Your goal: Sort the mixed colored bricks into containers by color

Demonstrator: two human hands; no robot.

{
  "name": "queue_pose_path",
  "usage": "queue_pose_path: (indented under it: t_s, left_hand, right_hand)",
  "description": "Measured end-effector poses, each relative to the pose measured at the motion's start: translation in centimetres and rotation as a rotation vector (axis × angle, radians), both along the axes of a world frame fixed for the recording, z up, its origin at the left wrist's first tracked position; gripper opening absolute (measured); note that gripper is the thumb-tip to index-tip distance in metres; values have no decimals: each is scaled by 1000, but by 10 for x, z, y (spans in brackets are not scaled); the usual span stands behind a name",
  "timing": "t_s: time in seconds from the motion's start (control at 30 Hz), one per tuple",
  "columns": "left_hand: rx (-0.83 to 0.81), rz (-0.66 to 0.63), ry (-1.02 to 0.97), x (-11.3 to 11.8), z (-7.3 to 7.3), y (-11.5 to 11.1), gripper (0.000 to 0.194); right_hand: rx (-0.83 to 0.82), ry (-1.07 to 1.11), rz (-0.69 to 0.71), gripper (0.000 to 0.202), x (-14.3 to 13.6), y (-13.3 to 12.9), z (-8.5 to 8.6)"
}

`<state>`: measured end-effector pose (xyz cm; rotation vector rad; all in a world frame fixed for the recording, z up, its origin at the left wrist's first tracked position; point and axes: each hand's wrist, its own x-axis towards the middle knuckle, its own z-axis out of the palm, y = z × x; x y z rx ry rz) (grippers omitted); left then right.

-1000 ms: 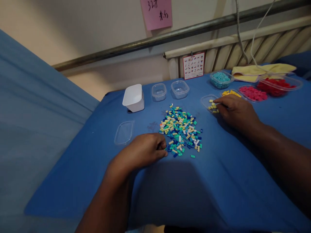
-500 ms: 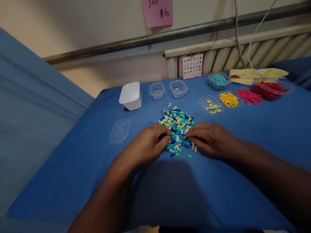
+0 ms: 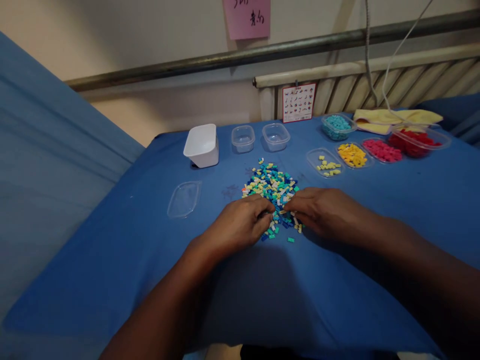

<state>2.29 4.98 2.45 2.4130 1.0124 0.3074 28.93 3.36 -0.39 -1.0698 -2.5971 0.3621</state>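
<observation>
Left hand [image 3: 242, 222] and right hand [image 3: 324, 210] at pile of small multicoloured plastic bricks [image 3: 270, 181], apart, fingers bent inward; can't tell if either pinches a brick. Pile between and beyond both hands. Shallow clear plastic tray [image 3: 312, 158], pale-yellow plastic bricks [image 3: 327, 166] inside, beyond right hand.
</observation>
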Motion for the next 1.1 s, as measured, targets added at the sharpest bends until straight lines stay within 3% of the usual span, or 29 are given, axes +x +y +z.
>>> queue_pose_path:
  t_s: [0.3,0.53,0.67,0.87,1.1]
  left_hand:
    - [0,4,11,1,1,0,21]
    - [-21,29,-54,2,1,0,21]
    - [-132,94,-243,5,-1,-1,20]
    - [-518,269,-647,24,-10,-8,21]
    - [-587,402,-855,37,-19,-11,30]
  right_hand:
    - [-33,-83,17,26,-3,1,6]
    - [-59,-12,-28,27,-1,4,-4]
    - [-86,136,-59,22,3,2,-3]
    - [-87,446,-86,8,-6,-8,3]
    - [-4,581,-150,8,-19,-14,1]
